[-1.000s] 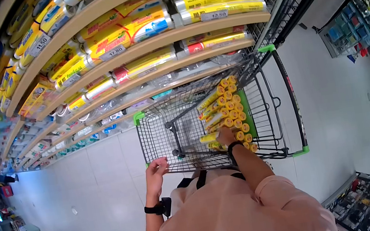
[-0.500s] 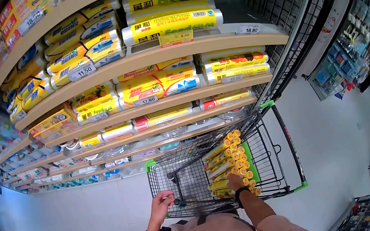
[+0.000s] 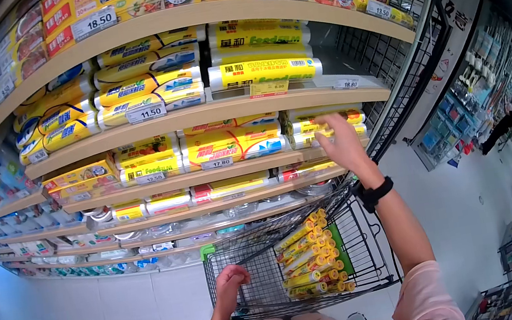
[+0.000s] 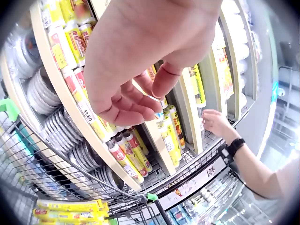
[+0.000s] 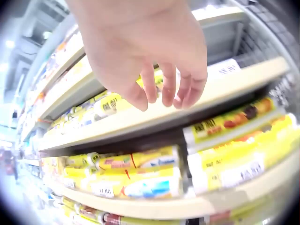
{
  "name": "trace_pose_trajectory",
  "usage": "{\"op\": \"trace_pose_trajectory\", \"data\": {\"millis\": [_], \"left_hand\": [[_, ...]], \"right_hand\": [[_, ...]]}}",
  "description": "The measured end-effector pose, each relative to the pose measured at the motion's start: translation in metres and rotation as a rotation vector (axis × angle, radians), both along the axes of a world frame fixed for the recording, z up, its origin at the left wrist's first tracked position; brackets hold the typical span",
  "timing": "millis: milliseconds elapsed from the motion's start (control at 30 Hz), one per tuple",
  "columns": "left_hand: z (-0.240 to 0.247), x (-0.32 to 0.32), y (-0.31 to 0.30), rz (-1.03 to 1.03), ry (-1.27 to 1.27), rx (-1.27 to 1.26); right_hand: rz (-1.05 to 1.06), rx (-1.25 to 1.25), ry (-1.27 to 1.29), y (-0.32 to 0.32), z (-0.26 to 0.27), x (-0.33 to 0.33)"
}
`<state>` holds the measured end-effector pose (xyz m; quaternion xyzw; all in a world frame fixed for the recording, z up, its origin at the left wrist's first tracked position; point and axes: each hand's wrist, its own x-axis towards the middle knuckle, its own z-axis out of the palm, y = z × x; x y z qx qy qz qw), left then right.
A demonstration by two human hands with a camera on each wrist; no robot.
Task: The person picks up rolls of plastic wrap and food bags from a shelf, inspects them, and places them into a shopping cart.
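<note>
My right hand (image 3: 341, 140) is raised in front of the shelves, overlapping the yellow rolls of plastic wrap (image 3: 330, 120) on a middle shelf in the head view. In the right wrist view this hand (image 5: 150, 51) holds nothing, its fingers loosely bent before a shelf edge. My left hand (image 3: 229, 285) hangs by the near left part of the shopping cart (image 3: 238, 256). Its fingers droop in a loose curl with nothing in them, as the left wrist view of the hand (image 4: 145, 51) shows. Stacked yellow rolls (image 3: 303, 265) lie at the cart's handle end.
A single yellow-and-white roll (image 3: 265, 71) lies at the front of the shelf above, over a yellow price tag (image 3: 268, 88). Boxes of wrap (image 3: 144, 3) fill the shelf higher up. A black wire panel (image 3: 395, 108) closes the right end of the shelves.
My right hand has left the rolls in the cart and risen to the shelves. The head view has tilted up, showing higher shelves. The left hand stays near the cart.
</note>
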<state>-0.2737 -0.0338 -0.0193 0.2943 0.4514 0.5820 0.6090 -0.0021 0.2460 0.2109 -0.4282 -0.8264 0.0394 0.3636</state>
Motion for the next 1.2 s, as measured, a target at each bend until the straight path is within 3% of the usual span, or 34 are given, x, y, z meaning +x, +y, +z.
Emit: {"op": "trace_pose_trajectory", "data": {"millis": [100,200,400,567,700,933,1067,1200], "left_hand": [[-0.011,-0.003,-0.008,0.06,-0.056,0.042],[-0.007,-0.006,-0.014,0.135,-0.289,0.172],[-0.006,-0.015,-0.029,0.171,-0.63,0.272],[-0.001,-0.02,-0.038,0.229,-0.606,0.303],[-0.002,-0.021,-0.038,0.303,-0.566,0.293],[0.012,-0.023,-0.016,0.308,-0.781,0.234],[0.023,-0.011,0.006,0.194,-0.511,0.279],[0.04,0.006,0.024,0.042,-0.519,0.386]], "right_hand": [[0.062,0.258,-0.135,0.013,0.065,-0.052],[0.003,0.446,-0.306,0.032,0.083,-0.094],[-0.03,0.28,-0.42,0.062,0.086,-0.134],[-0.061,0.201,-0.468,0.072,0.097,-0.139],[-0.035,0.277,-0.431,0.074,0.101,-0.134],[0.034,0.445,-0.162,0.026,0.116,-0.104],[0.118,0.439,0.014,-0.02,0.113,-0.084],[0.245,0.45,0.211,-0.059,0.096,-0.067]]}}
